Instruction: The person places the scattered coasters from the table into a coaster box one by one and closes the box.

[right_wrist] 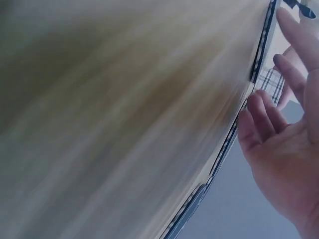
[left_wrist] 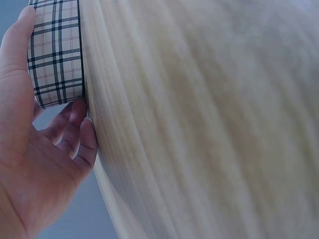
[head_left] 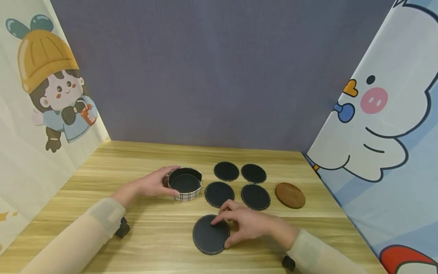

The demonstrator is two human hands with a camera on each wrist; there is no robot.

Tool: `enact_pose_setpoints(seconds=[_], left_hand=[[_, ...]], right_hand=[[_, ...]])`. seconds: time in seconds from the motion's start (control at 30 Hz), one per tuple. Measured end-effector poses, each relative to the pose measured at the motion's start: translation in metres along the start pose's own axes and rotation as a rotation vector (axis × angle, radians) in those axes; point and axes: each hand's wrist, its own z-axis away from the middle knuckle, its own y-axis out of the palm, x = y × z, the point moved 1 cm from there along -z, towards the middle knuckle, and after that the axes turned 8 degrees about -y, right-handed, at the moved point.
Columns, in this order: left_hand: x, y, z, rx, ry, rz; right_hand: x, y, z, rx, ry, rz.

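My left hand (head_left: 159, 182) grips the side of a round coaster holder (head_left: 185, 195), black inside with a plaid outer wall and a notch at the right. In the left wrist view, the thumb lies along the plaid wall (left_wrist: 56, 55) and the other fingers curl by its lower end. Near the front of the table lies a round black coaster (head_left: 209, 238). Over its right side is my right hand (head_left: 248, 220), fingers spread, with the index fingertip at its top face and the thumb by its edge. The right wrist view shows the coaster's thin edge (right_wrist: 263, 47) beside the fingers.
Behind the right hand, several black coasters lie flat in two rows, among them a front-left one (head_left: 217, 193) and a back-right one (head_left: 253, 173). To their right lies a brown round disc (head_left: 290, 195). A grey curtain (head_left: 205, 76) closes off the table's back.
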Motion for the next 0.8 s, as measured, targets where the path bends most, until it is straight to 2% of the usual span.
enact_pose_setpoints(seconds=[0.23, 0.57, 0.8], left_hand=[[0.0, 0.001, 0.0, -0.017, -0.01, -0.035], [0.0, 0.0, 0.003, -0.014, -0.009, -0.035], [0.001, 0.0, 0.002, -0.016, -0.018, -0.047]], right_hand=[[0.009, 0.005, -0.009, 0.029, -0.052, 0.143], [0.014, 0.008, -0.017, 0.11, -0.042, 0.135], [0.012, 0.009, -0.019, 0.106, -0.046, 0.169]])
